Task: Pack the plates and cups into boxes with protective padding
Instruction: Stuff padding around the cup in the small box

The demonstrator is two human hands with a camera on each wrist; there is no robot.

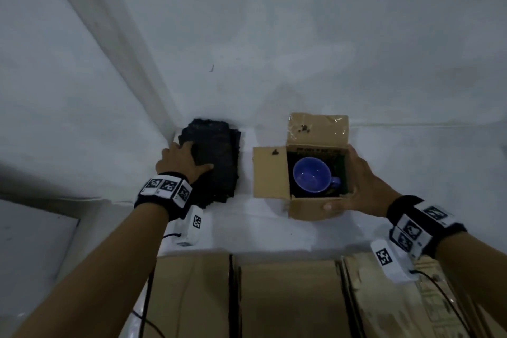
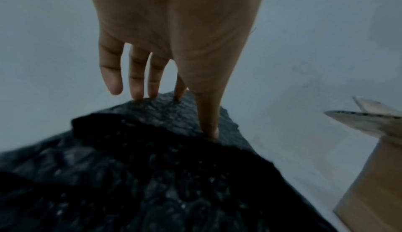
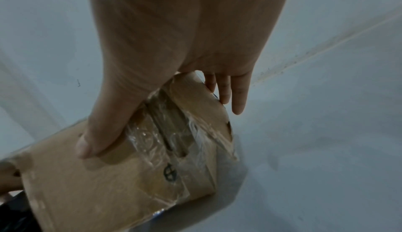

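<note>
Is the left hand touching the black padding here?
Touching. In the left wrist view the left hand has its fingertips pressed onto the black padding; the head view shows the same.

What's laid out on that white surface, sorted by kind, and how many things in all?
Blue cups: 1, the blue cup inside the box
Open cardboard boxes: 1, the small box, held by the right hand
Black padding stacks: 1, the padding stack under the left hand
Total: 3
</note>
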